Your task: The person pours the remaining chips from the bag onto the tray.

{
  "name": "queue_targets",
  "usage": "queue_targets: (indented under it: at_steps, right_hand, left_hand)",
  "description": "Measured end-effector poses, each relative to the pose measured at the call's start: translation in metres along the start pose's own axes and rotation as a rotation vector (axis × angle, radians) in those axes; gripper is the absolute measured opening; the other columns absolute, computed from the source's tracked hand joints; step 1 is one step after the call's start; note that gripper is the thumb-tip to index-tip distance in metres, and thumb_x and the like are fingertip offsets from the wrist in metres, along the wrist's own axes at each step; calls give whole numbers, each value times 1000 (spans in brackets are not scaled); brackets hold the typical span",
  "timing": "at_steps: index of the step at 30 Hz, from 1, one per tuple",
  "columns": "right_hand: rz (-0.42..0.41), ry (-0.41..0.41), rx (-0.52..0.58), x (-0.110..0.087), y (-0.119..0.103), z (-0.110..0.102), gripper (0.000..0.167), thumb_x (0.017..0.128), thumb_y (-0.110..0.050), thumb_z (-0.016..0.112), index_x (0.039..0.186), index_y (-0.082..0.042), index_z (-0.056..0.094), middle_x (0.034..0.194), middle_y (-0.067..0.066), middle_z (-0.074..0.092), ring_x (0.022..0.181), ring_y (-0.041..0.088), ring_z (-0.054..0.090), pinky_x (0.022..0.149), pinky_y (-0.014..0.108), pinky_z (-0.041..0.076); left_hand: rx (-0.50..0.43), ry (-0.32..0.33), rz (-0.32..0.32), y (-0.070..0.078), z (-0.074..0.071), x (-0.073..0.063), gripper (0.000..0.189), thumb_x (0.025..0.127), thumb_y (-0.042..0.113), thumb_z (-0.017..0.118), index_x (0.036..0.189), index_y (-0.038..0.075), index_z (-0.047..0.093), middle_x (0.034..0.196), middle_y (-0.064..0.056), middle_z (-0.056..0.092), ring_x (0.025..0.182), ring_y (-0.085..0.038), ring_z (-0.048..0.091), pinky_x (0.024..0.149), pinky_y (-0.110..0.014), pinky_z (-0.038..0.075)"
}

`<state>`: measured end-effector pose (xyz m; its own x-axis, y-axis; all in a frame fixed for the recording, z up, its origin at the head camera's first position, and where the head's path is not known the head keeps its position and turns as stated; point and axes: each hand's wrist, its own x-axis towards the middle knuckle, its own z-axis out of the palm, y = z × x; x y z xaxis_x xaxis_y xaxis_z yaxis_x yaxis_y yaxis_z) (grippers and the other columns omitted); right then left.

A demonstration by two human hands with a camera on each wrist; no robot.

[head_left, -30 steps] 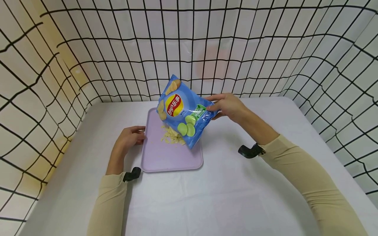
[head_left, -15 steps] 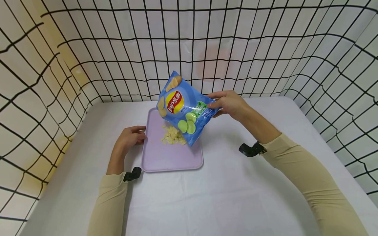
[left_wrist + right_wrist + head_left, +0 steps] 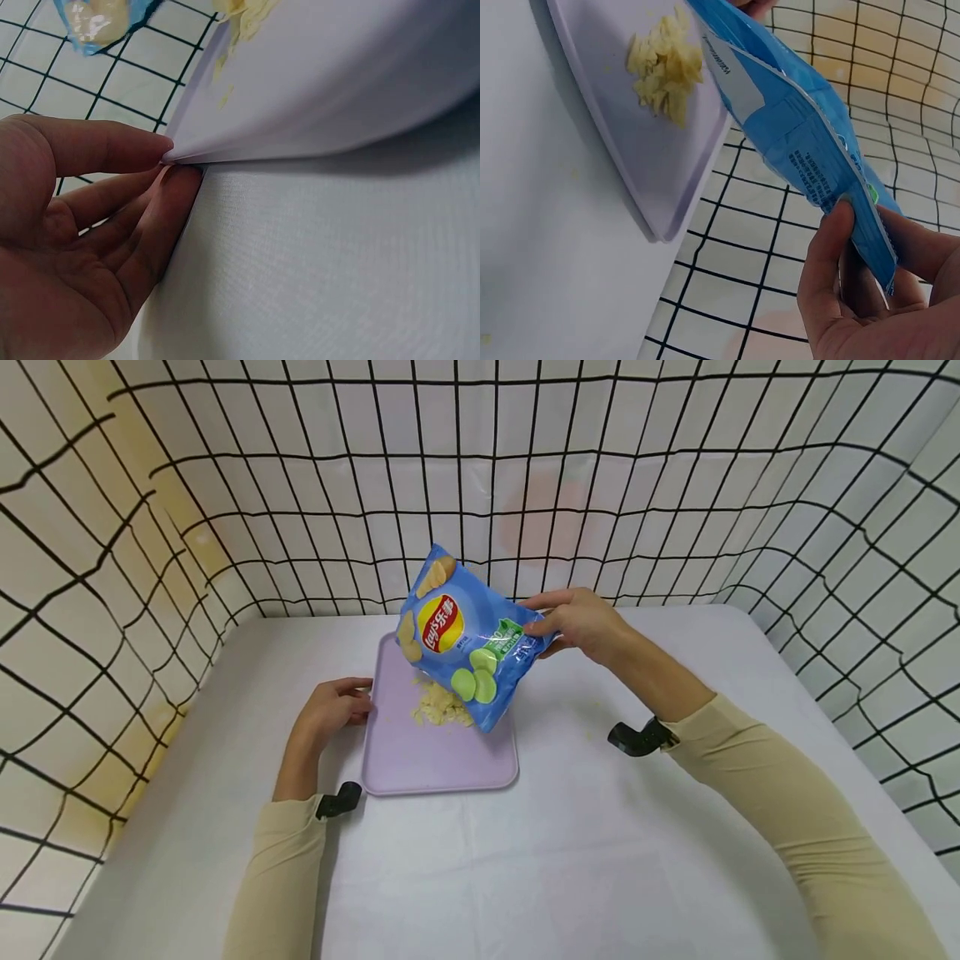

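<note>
A blue Lay's potato chip bag [image 3: 468, 635] hangs tilted over the lilac tray [image 3: 438, 764]. My right hand [image 3: 585, 622] pinches the bag by its right end, thumb on one face and fingers on the other in the right wrist view. Broken potato chips [image 3: 441, 706] lie in a small heap on the tray, partly covered by the bag in the head view; the whole heap [image 3: 666, 67] shows in the right wrist view. At the tray's left edge, my left hand [image 3: 330, 706] pinches the rim. The left wrist view shows the fingertips [image 3: 166, 144] meeting at that rim.
A white-covered table [image 3: 570, 860] lies under the tray. Black wire mesh [image 3: 450, 460] stands at the back and both sides, close behind the bag. Small crumbs [image 3: 592, 710] dot the cloth right of the tray. Each wrist wears a black camera mount [image 3: 637, 739].
The bag and my right hand have risen slightly, showing a little more of the chip heap. My left hand stays at the tray's edge.
</note>
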<state>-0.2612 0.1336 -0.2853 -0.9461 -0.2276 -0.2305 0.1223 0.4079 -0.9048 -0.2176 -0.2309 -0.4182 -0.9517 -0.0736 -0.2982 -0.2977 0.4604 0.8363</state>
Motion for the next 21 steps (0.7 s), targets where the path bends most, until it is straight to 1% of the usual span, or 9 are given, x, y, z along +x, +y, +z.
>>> queue_targets:
  at_steps: [5, 12, 16, 21]
  right_hand:
    - [12, 3, -5, 1, 2, 2, 42, 95, -12, 69, 137, -8, 64, 119, 19, 67, 79, 19, 72, 83, 39, 61]
    - [19, 6, -3, 2, 3, 1, 43, 94, -13, 70, 137, -9, 64, 116, 18, 68, 80, 20, 73, 81, 37, 61]
    - [2, 14, 17, 1, 2, 0, 42, 95, -12, 69, 136, -9, 65, 118, 17, 68, 81, 20, 73, 80, 36, 61]
    - [-3, 14, 3, 3, -1, -2, 41, 95, -12, 68, 136, -8, 64, 121, 18, 67, 81, 20, 72, 84, 40, 61]
  left_hand:
    - [9, 0, -12, 0, 0, 0, 51, 95, 14, 62, 146, 9, 55, 124, -16, 60, 92, -20, 66, 78, -22, 54]
    - [18, -1, -5, 0, -1, 1, 52, 95, 13, 62, 147, 9, 54, 125, -16, 60, 92, -20, 65, 79, -22, 53]
    - [19, -1, -9, 0, 0, 2, 53, 95, 13, 62, 147, 9, 54, 125, -16, 61, 92, -20, 65, 77, -22, 53]
    - [11, 3, -12, -1, 1, 3, 53, 94, 12, 62, 146, 9, 55, 125, -16, 61, 92, -20, 65, 76, -22, 54]
